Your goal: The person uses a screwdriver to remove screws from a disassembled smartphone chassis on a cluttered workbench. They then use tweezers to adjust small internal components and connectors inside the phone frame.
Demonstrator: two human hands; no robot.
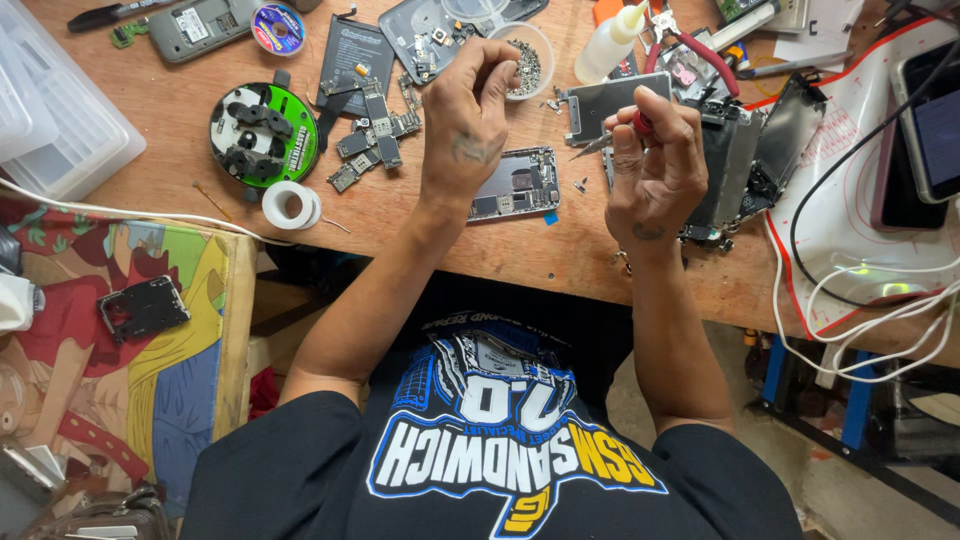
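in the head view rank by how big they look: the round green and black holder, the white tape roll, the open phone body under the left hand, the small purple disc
1. round green and black holder
2. open phone body, partly hidden by the left hand, so possibly larger
3. white tape roll
4. small purple disc, close to the tape roll in size

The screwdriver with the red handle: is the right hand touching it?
Touching. The head view shows the right hand closed around the screwdriver; the fingers wrap its red handle and the metal tip sticks out to the left.

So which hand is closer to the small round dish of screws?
Left. The left hand has its fingertips right beside the dish; the right hand, holding a screwdriver, is lower and farther right.
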